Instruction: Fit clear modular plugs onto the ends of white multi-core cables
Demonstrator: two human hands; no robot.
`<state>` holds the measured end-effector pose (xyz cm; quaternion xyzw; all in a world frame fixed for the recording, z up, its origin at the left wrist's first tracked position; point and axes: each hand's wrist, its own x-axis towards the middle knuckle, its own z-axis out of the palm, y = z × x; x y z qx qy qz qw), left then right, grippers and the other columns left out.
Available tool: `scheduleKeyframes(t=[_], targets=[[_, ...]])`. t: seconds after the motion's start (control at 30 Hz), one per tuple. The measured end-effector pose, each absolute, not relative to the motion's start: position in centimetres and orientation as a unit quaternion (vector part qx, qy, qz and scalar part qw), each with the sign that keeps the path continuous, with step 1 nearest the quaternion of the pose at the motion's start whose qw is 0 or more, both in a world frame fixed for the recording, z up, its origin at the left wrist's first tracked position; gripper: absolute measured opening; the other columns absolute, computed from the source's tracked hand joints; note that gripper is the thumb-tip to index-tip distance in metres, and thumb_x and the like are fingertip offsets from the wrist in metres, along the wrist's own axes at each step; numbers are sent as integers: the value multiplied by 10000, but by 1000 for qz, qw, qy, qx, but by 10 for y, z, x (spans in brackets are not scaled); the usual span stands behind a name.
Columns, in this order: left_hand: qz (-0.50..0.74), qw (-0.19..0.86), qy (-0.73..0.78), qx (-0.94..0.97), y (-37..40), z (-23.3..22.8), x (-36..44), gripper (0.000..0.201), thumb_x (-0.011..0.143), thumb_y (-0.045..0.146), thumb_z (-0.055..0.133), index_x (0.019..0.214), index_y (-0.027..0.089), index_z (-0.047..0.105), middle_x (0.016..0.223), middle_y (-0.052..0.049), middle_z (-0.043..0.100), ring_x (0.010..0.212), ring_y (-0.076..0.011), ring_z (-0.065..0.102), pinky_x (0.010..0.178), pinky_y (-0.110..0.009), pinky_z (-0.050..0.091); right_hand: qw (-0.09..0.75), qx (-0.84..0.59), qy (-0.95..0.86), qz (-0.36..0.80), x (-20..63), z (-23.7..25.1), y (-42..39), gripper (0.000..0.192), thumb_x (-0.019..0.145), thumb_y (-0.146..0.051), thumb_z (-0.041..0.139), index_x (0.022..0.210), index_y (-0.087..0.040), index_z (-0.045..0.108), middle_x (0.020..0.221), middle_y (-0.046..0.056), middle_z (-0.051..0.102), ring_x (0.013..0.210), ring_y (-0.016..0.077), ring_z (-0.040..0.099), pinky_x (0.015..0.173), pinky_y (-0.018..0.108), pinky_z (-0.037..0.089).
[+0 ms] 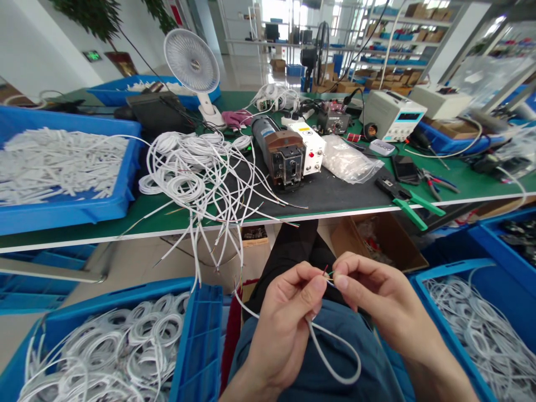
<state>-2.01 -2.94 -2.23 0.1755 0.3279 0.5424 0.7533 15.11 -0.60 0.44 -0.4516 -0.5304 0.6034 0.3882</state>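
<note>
Over my lap, my left hand point(288, 312) pinches the end of a thin white cable point(335, 349), which loops down below both hands. My right hand point(372, 293) meets it fingertip to fingertip and grips the cable's stripped coloured wires point(328, 273), red and green strands showing between the thumbs. A second length of the white cable runs left from my left hand toward the bench.
A pile of white cables point(196, 167) hangs over the green bench edge. A crimping machine point(285, 153), a plastic bag point(349, 159), a green crimp tool point(408, 204) and a fan point(192, 64) stand on the bench. Blue bins of cables point(125, 346), point(481, 324) flank my knees.
</note>
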Motion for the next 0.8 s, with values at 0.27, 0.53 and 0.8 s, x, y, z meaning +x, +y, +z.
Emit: scheduleKeyframes(t=[0.27, 0.53, 0.8], targets=[[546, 730, 355, 207, -28, -19, -19, 218, 950, 283, 829, 837, 137, 712, 692, 31, 474, 642, -103, 332, 618, -242, 307, 378, -480, -580, 539, 149, 13, -6, 214, 1026, -380, 745, 888, -218, 723, 851, -10, 636, 778, 157, 577, 705, 274, 462], [570, 674, 372, 287, -30, -27, -18, 181, 959, 259, 822, 834, 157, 738, 799, 16, 533, 719, -117, 408, 701, -242, 391, 384, -482, -597, 513, 150, 14, -7, 179, 1046, -372, 733, 930, -236, 737, 890, -15, 661, 802, 144, 602, 717, 249, 479], [579, 667, 379, 276, -31, -29, -19, 160, 975, 275, 807, 880, 169, 735, 794, 24, 525, 722, -121, 398, 710, -242, 399, 405, -475, -622, 473, 144, 6, -16, 91, 1041, -355, 743, 1050, -265, 737, 975, -6, 715, 866, 158, 648, 765, 252, 516]])
